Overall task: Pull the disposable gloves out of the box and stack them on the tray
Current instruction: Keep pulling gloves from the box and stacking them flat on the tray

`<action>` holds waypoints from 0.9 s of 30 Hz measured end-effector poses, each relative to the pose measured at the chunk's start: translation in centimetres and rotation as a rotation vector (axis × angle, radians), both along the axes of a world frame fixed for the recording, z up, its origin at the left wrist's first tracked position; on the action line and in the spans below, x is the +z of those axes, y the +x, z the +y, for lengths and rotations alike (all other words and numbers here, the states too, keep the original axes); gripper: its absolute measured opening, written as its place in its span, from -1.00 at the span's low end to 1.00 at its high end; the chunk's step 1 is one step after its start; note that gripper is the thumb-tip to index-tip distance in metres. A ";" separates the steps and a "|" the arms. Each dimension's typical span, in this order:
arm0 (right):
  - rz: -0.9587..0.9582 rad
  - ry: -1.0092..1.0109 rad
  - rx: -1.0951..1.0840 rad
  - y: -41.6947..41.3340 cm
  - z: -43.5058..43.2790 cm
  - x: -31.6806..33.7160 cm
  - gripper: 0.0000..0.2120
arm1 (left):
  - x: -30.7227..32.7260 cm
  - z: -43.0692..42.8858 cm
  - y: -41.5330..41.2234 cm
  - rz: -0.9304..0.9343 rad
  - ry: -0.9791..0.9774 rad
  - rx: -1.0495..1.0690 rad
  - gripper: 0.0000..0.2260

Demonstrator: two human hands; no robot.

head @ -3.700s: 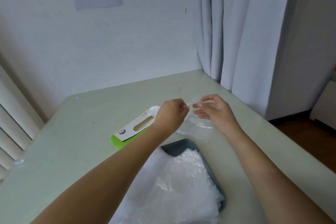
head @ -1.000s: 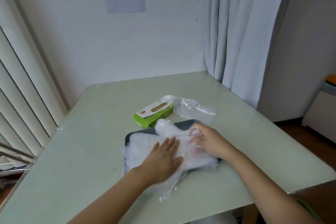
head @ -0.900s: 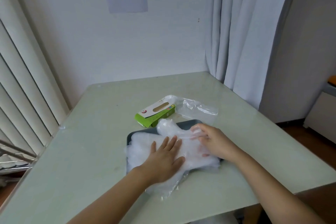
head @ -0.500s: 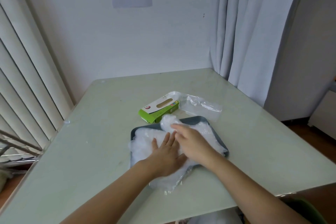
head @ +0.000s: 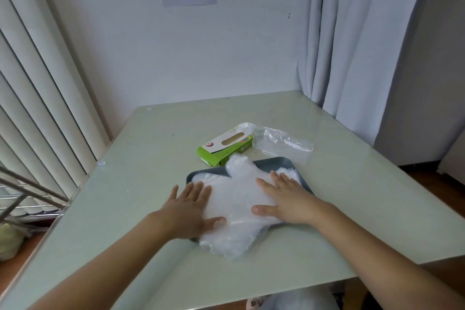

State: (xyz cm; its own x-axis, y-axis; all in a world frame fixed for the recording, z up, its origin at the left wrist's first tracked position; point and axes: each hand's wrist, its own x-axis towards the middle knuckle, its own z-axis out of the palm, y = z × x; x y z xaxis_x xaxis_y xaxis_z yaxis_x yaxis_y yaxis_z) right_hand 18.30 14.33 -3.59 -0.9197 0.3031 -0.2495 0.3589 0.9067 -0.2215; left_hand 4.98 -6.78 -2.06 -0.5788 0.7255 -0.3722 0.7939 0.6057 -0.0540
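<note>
Your left hand [head: 187,205] lies flat with the fingers straight, palm down on the left edge of the gloves [head: 236,199], its thumb pressing the film near the front. Your right hand [head: 289,199] is flat too, fingers spread, pressing the right side of the same pile. Neither hand grips anything.

The gloves sit stacked on the dark tray [head: 281,162], but not squarely. The near end of the pile hangs over the tray's front rim onto the table [head: 151,148], and one glove thumb pokes up at the far side, toward the green box [head: 225,150].

Thin film like this probably clings to skin, so if you lift your palms straight up the top sheets may rise with them and spoil the stack. Push outward too hard and the slippery layers may fan apart or slide off the front rim. The puffed pile looks to hold air, so it may spring back once you let go.

Just beyond the tray, the box looks light and lies touching a loose clear bag [head: 284,145]. A careless reach could knock the box away, or catch the bag instead of a glove.
</note>
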 end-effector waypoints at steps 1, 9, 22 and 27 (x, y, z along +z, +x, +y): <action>0.001 -0.007 -0.003 0.2 0.3 0.3 -0.19 | 0.4 -0.3 -0.3 -0.009 -0.021 0.010 -0.02; 0.513 -0.180 -0.171 -0.5 5.9 2.9 -0.80 | 6.5 1.2 -3.3 -0.120 0.117 0.081 -0.42; 0.563 -0.097 -0.268 -3.3 13.1 -0.3 -0.93 | 7.8 13.1 -5.0 -0.225 0.413 -0.068 -0.66; 0.464 0.076 -0.197 -4.2 13.6 -0.3 -0.89 | 5.8 17.5 -4.4 -0.350 0.461 -0.087 -0.70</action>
